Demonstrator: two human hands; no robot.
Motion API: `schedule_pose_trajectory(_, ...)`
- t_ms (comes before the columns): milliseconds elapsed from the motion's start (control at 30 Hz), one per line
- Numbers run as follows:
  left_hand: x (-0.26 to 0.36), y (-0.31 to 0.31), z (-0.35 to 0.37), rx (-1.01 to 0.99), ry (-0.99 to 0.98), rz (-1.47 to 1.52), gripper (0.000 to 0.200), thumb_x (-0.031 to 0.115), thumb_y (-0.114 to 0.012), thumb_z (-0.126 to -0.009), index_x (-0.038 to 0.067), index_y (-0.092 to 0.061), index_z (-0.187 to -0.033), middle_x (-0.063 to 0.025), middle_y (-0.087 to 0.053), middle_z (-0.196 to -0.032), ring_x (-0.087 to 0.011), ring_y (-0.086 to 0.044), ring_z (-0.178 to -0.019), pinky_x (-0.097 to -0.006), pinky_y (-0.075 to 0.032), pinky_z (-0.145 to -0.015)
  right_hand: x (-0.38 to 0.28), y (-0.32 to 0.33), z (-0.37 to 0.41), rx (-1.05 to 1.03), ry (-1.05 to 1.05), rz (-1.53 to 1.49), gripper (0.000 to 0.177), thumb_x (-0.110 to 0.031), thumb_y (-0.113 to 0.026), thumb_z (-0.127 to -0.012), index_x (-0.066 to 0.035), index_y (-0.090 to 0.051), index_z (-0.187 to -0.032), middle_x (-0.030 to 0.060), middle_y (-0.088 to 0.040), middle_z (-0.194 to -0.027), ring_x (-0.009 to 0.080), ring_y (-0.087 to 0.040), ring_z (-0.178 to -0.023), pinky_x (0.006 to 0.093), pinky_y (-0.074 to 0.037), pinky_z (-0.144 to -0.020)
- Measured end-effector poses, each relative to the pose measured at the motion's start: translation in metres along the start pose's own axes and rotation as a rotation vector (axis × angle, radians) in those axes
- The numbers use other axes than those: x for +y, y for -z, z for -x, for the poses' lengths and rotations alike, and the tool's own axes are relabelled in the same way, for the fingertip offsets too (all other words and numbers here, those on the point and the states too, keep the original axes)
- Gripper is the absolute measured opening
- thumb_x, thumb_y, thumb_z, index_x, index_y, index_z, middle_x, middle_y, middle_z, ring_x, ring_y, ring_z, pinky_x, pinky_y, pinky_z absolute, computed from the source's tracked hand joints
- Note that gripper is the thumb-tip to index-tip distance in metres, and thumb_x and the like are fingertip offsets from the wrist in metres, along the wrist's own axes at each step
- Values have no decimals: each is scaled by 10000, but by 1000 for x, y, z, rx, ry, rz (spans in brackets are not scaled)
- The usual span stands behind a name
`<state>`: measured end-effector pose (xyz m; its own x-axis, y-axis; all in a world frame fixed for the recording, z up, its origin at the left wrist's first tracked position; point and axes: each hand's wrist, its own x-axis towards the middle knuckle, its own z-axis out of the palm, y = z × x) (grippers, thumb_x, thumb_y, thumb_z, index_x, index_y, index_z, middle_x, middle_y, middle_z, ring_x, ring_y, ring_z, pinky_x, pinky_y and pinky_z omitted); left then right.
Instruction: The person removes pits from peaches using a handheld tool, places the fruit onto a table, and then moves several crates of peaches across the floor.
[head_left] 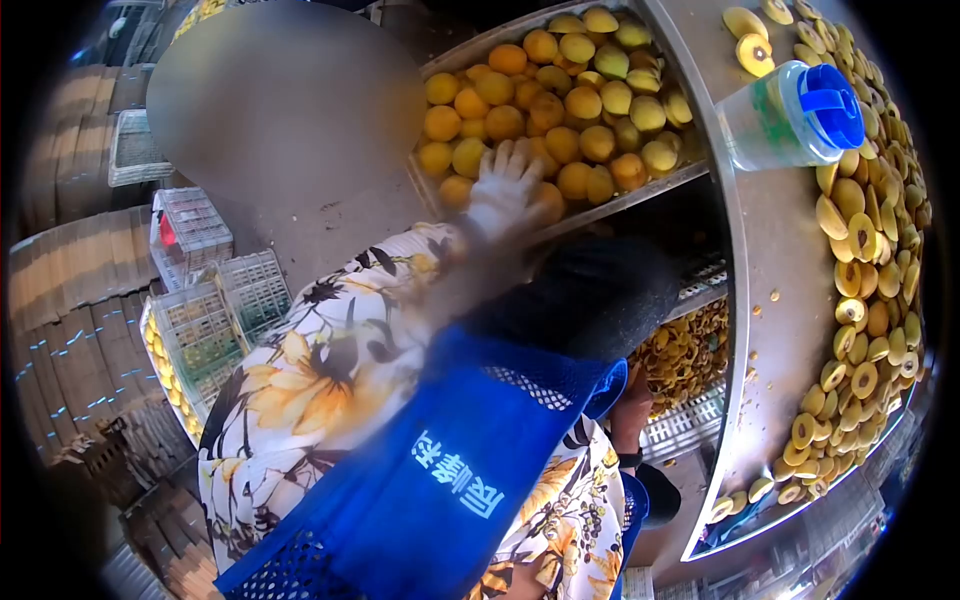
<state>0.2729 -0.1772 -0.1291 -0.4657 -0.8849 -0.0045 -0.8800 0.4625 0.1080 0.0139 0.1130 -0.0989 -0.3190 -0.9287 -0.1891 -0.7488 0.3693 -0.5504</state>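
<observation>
My left hand point(503, 190), in a white glove below a floral sleeve point(330, 370), lies over the near edge of a tray point(610, 212) of whole yellow-orange stone fruit point(545, 110), like peaches or apricots. Its fingers are stretched out and touch or hover just over the fruit. A smeared, skin-toned shape beside that glove may be my right hand; motion blur hides its fingers and anything in them. Across my front hangs a blue apron point(420, 470) with white lettering. Dark cloth point(590, 295), also blurred, lies under the tray's near side.
Halved fruit point(862, 290) covers the metal table point(765, 400) at right, near a clear jug point(780, 118) with a blue lid. Beneath is a crate point(690, 432) of brownish pieces. Plastic crates point(250, 290) and stacked cardboard point(75, 370) stand at left. A large blurred patch covers the upper left.
</observation>
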Motion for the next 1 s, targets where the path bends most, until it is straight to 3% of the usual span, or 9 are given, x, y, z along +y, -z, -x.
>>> schedule_pose_trajectory(133,7,-2,-3,-77,327,154,668,544,-441,-840,123,-372,-1355,-214,-247,-1437,-382,-227,-1318,-449,-137,-1101,-19,9,-6,-34,123,39,380,-177,-566,-851,35,-520,-1163,299,-595,-757,435,-612,-691,448,-461,-530)
schedule_pose_trajectory(433,7,-19,-14,17,310,55,635,509,-507,-808,123,-421,-1305,-225,-350,-1361,-387,-318,-1255,-474,-154,-1091,-5,15,3,-89,43,98,337,-179,-552,-854,16,-533,-1127,284,-600,-775,426,-604,-687,442,-467,-540)
schedule_pose_trajectory(733,5,-10,-16,-41,303,21,565,475,-478,-839,123,-449,-1280,-189,-419,-1312,-362,-390,-1203,-465,-252,-1048,11,15,25,-82,36,122,296,-175,-539,-854,-1,-546,-1093,264,-607,-791,408,-600,-687,428,-476,-552)
schedule_pose_trajectory(833,0,13,-31,-147,422,292,471,441,-467,-856,112,-527,-1187,-150,-468,-1266,-326,-420,-1174,-435,-319,-999,17,16,39,-83,36,144,282,-173,-535,-854,-7,-550,-1082,258,-609,-796,402,-599,-687,423,-479,-555)
schedule_pose_trajectory(867,-11,3,-25,168,52,-11,389,393,-479,-851,80,-597,-1050,-132,-567,-1105,-321,-499,-1057,-404,-397,-908,24,15,44,-101,39,185,278,-173,-534,-854,-9,-551,-1078,256,-610,-798,400,-599,-687,422,-480,-557)
schedule_pose_trajectory(933,-19,-16,-53,561,247,-22,319,334,-498,-842,65,-621,-961,-130,-604,-914,-296,-563,-868,-399,-448,-775,39,10,58,-159,97,367,269,-172,-531,-854,-13,-554,-1070,252,-611,-801,396,-598,-687,419,-481,-559)
schedule_pose_trajectory(967,-4,9,-62,357,254,-94,301,325,-493,-855,62,-623,-919,-108,-600,-790,-282,-559,-704,-428,-446,-658,8,28,51,-58,175,424,221,-168,-532,-838,-53,-567,-1023,202,-610,-809,342,-600,-707,386,-493,-584)
schedule_pose_trajectory(1000,-19,-34,-64,490,72,-305,287,328,-490,-862,78,-625,-899,-92,-592,-785,-255,-551,-669,-428,-430,-591,31,7,64,-131,-115,219,226,-175,-551,-814,-68,-579,-1012,164,-610,-800,300,-614,-715,382,-494,-575)
